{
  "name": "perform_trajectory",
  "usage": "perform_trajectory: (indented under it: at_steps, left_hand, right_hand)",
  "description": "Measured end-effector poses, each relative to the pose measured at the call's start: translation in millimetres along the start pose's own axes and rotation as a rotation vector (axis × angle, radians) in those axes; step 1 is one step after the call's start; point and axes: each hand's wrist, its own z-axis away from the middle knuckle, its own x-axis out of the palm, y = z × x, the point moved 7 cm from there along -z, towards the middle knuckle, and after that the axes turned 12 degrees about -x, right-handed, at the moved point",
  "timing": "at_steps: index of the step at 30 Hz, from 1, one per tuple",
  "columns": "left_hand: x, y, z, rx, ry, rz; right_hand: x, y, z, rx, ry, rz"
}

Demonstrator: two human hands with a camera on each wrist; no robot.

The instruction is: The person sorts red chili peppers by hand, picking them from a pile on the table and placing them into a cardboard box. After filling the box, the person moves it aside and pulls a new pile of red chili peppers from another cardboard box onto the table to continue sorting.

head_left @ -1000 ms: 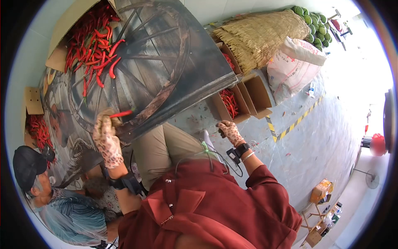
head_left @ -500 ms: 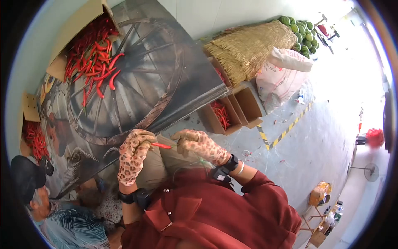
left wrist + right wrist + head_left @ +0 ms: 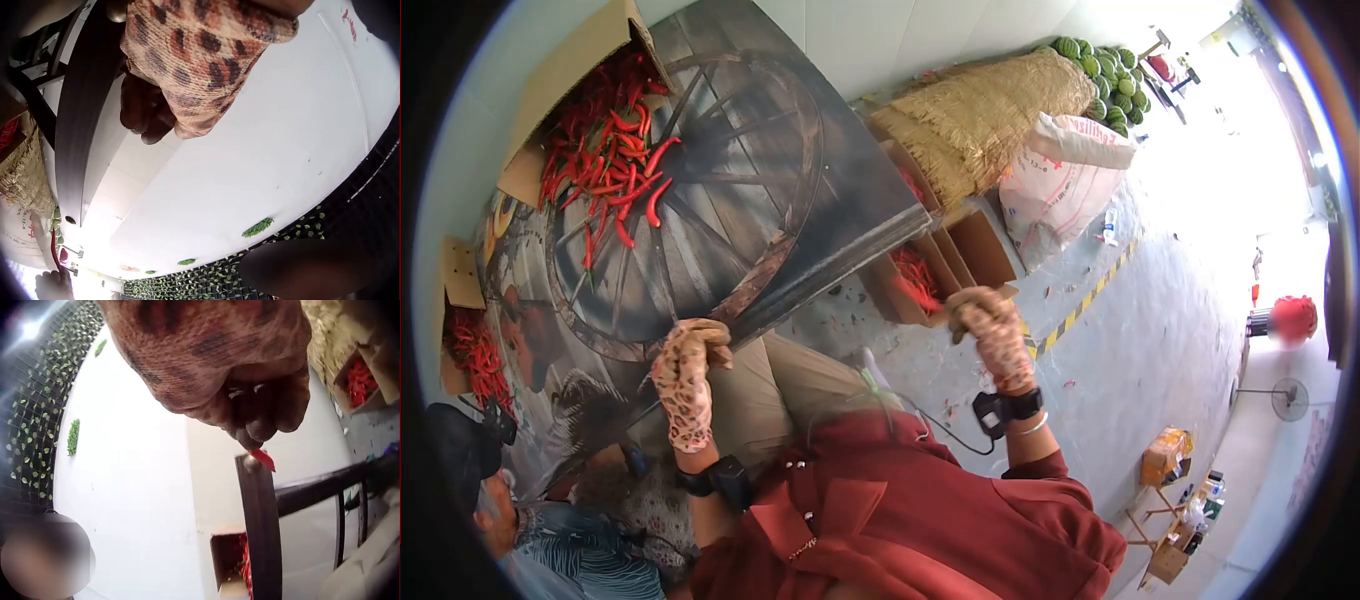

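My right hand (image 3: 990,335), in a spotted glove, is out over the floor by a cardboard box with red chili peppers (image 3: 915,280) in it. Its fingers pinch a red chili pepper (image 3: 265,460), whose tip sticks out past the fingertips in the right wrist view. My left hand (image 3: 687,385), gloved alike, hovers at the near edge of the table (image 3: 840,175) with loosely bent fingers. Nothing shows between those fingers in the left wrist view. Further back on the table, a heap of red chili peppers (image 3: 615,175) spills from a tipped cardboard box (image 3: 565,95).
Another open cardboard box (image 3: 983,245) stands next to the chili box. Behind are a straw bundle (image 3: 1000,115), a white sack (image 3: 1065,190) and watermelons (image 3: 1105,80). A person in a dark cap (image 3: 455,455) sits at left, near more chili peppers (image 3: 472,350).
My left hand first carried a chili pepper off the table, then both hands met at it. Now the hands are apart; the right has gone toward the floor boxes with the chili pepper.
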Motion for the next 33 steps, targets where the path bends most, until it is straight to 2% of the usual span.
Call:
perform_trajectory:
  at_steps: [3,6,8,10,11,13,14,15,16,17,18,19,20,21,23,25,26,27,29,30,32,33]
  left_hand:
    - [-10.9,-11.1,-0.6,0.035,0.022,0.068]
    - [-7.8,-11.1,-1.3,0.023,0.03,0.058]
    - [-6.8,-10.4,-3.3,0.043,0.028,0.048]
    - [-8.0,-9.2,-2.1,0.047,0.048,0.084]
    - [-7.9,-8.7,-0.5,0.046,0.067,0.082]
    - [-6.5,-6.7,1.0,0.023,0.08,0.048]
    - [-5.1,-3.8,-0.3,-0.009,0.086,-0.012]
    - [-7.8,-2.2,-0.8,0.088,-0.001,-0.184]
    - [-7.7,-7.4,-1.6,0.07,-0.034,0.009]
    - [-7.3,-20.6,-2.5,-0.038,-0.063,0.231]
    - [-5.3,-16.6,-3.3,-0.111,-0.088,0.189]
    - [-6.8,-13.2,-1.5,-0.004,-0.11,0.176]
    - [-7.9,-11.3,-2.4,0.02,-0.131,0.133]
    - [-7.3,-39.5,-7.3,-0.104,-0.217,0.226]
    - [-13.3,-76.3,-5.6,0.001,-0.104,0.257]
    - [-18.2,-53.5,-0.8,-0.024,-0.06,0.296]
    - [-17.8,-35.1,4.5,-0.07,-0.043,0.328]
    - [-16.8,-14.8,10.6,-0.118,-0.029,0.36]
    - [-17.8,9.3,17.7,-0.209,-0.003,0.423]
    - [-19.4,12.8,19.5,-0.214,-0.003,0.465]
    - [-12.9,-7.5,11.3,-0.193,-0.019,0.497]
    - [-7.2,-20.2,6.6,-0.196,-0.053,0.521]
  right_hand:
    - [-52.6,3.1,3.7,-0.067,0.246,0.008]
    - [-96.0,38.1,-11.1,-0.044,0.364,0.079]
    - [-126.4,87.5,-8.2,-0.024,0.421,0.138]
    - [-155.5,145.0,-10.2,0.017,0.43,0.485]
    - [-145.3,140.2,-11.8,0.012,0.411,0.481]
    - [-111.5,126.2,-3.5,0.177,0.336,0.352]
    - [-101.4,113.2,-2.8,0.155,0.31,0.354]
    - [-87.7,100.5,-5.9,0.122,0.264,0.348]
    - [-74.0,80.3,-10.8,0.068,0.238,0.39]
    - [-60.1,61.1,-17.0,0.005,0.208,0.429]
    - [-48.9,47.3,-22.8,-0.048,0.192,0.47]
    - [-39.7,33.5,-30.7,-0.102,0.183,0.516]
    - [-26.1,18.7,-40.0,-0.144,0.125,0.504]
    - [-17.0,5.9,-44.6,-0.146,0.104,0.464]
    - [0.9,-18.6,-59.2,-0.171,0.067,0.429]
    - [33.6,-64.0,-69.6,-0.56,-0.047,0.506]
    - [56.6,-95.3,-69.6,-0.797,0.023,0.58]
    - [70.3,-104.0,-82.1,-0.818,0.014,0.578]
    - [108.0,-123.3,-99.7,-1.05,-0.062,0.764]
    - [130.1,-137.3,-107.8,-1.076,-0.068,0.757]
    - [162.2,-130.8,-145.9,-0.394,-0.073,-0.01]
    - [177.1,-134.4,-161.1,-0.421,-0.086,-0.015]
